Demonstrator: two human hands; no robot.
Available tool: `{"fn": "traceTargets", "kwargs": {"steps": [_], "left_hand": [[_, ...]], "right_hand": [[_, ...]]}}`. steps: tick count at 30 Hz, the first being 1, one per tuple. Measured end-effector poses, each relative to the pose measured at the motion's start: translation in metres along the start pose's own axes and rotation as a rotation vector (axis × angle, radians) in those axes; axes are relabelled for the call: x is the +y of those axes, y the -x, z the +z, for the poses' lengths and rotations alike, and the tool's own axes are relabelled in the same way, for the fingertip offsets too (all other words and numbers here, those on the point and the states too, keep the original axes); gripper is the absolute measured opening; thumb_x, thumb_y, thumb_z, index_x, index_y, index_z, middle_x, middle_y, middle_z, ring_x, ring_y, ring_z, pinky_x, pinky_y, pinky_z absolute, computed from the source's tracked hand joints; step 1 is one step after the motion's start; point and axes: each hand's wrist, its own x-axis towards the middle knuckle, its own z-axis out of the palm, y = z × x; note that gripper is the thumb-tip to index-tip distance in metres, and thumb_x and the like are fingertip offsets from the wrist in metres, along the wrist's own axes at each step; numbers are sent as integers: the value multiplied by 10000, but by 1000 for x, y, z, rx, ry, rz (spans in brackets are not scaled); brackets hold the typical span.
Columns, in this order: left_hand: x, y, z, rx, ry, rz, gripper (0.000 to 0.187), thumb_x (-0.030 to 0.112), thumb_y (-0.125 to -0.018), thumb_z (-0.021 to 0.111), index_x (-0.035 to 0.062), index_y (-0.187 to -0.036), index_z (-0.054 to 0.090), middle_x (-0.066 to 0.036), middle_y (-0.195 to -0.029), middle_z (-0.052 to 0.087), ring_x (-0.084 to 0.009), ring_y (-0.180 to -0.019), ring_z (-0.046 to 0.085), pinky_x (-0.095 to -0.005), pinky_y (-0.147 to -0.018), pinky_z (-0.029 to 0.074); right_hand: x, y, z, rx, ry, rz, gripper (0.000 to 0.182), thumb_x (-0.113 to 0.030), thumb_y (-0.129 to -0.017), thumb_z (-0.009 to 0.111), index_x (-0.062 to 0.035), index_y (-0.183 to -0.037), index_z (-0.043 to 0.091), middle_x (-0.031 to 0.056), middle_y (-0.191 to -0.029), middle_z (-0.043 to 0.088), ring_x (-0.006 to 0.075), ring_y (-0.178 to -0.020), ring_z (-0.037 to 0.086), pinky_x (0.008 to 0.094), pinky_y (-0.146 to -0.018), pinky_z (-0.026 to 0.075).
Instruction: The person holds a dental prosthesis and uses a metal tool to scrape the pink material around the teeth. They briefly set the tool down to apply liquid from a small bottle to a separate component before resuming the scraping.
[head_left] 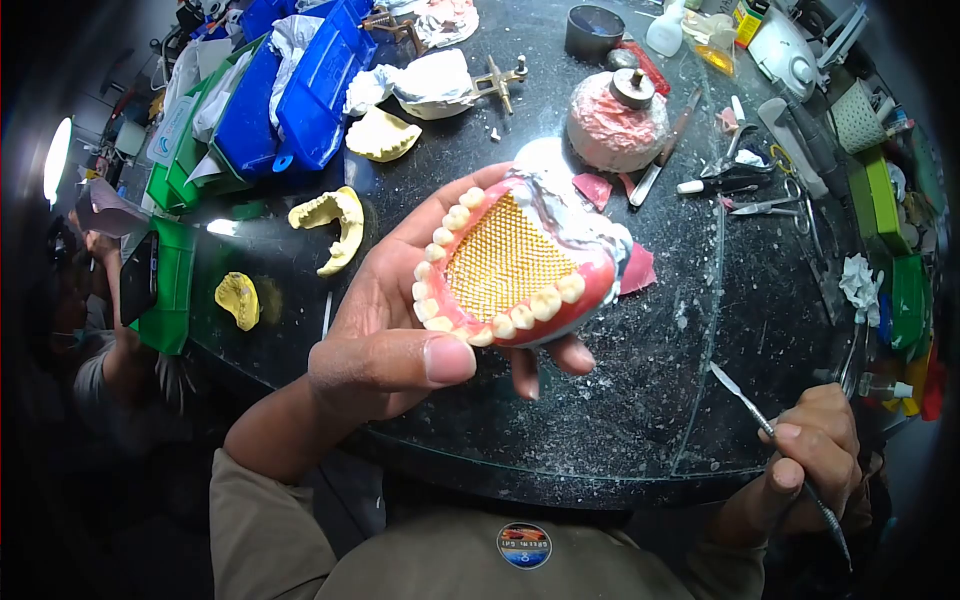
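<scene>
My left hand [400, 300] grips an upper denture [505, 265] with pink gum, a row of cream teeth and a gold mesh across the palate. Thumb on the front teeth, fingers beneath, it holds the piece up above the bench. Crumpled silvery foil-like material [575, 215] covers the denture's far side. Low on the right, my right hand [815, 450] is closed round a wax carver [745, 398], a thin metal tool whose blade points up and left, apart from the denture. Behind the denture lie pink wax pieces [637, 270].
The dark bench [560, 430] is dusted with white specks. Yellow plaster casts [345, 225] lie at left, near blue bins [315, 100]. A pink-covered round burner [618, 120] stands at the back. Scissors [775, 205] and other tools lie at right. Another person's hand [100, 245] shows far left.
</scene>
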Motion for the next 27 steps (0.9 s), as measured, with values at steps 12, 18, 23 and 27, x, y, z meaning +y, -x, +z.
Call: {"fn": "traceTargets", "kwargs": {"steps": [12, 18, 23, 27], "left_hand": [[-1, -2, -4, -46, -31, -29, 1003, 555, -590, 634, -116, -1265, 319, -384, -1215, 378, -336, -861, 620, -337, -604, 579], [-1, -3, 5, 74, -176, 21, 1043, 734, -636, 458, -162, -1167, 407, -360, -1033, 518, -327, -808, 627, -281, -435, 527], [-1, -2, 4, 14, -62, 21, 1095, 794, -655, 392, -198, -1118, 411, -315, -855, 576, -287, -595, 619, -266, -360, 475], [-5, 1, 0, 40, 37, -18, 1129, 832, -654, 347, -205, -1097, 416, -257, -750, 580, -243, -455, 566, -259, -351, 461]], "right_hand": [[0, -2, -1, -16, -4, -12, 298, -307, -906, 474, -16, -842, 495, 62, -592, 466, 143, -487, 419, 286, -466, 322], [-1, -2, -1, -21, 1, -12, 300, -306, -908, 469, -14, -842, 492, 65, -592, 466, 144, -488, 422, 286, -464, 325], [0, -2, -1, -18, 2, -15, 305, -310, -910, 466, -14, -840, 491, 64, -589, 465, 143, -486, 420, 286, -463, 327], [-1, -2, 0, -7, 8, -15, 308, -312, -910, 466, -14, -836, 490, 63, -581, 462, 143, -484, 419, 286, -462, 327]]}}
